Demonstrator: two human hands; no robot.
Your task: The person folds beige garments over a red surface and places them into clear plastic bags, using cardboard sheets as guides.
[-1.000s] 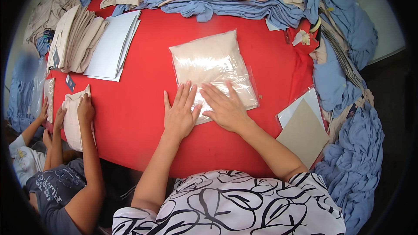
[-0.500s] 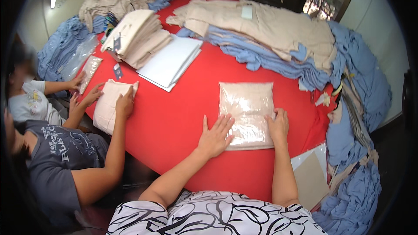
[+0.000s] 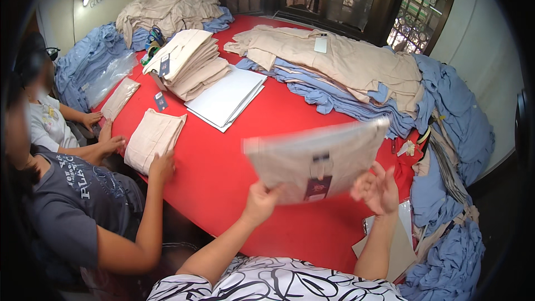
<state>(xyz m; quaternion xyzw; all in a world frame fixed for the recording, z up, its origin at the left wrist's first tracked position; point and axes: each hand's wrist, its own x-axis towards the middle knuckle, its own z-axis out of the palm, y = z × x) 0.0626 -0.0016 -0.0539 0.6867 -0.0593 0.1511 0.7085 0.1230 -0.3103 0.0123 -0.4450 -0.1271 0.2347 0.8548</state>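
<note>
A folded beige garment in a clear plastic bag [image 3: 295,161] is tilted up off the red table, blurred by motion, with a dark tag [image 3: 317,187] showing through its face. My left hand [image 3: 261,203] pinches the bag's near left edge between thumb and fingers. My right hand [image 3: 380,190] is close to the bag's right end with its fingers apart and loosely curled, not gripping it.
Beside me on the left, a person's hands rest near a folded beige garment [image 3: 157,136]. Beyond are folded beige garments [image 3: 192,64] and white boards [image 3: 228,97]. Beige and blue garments [image 3: 334,67] lie at the back. Blue cloth [image 3: 451,262] and cardboard [image 3: 401,245] are at right.
The bagged garment, flat on the table before, is lifted and turned to show its tagged face. My left hand has closed on its edge; my right hand has come away from its side.
</note>
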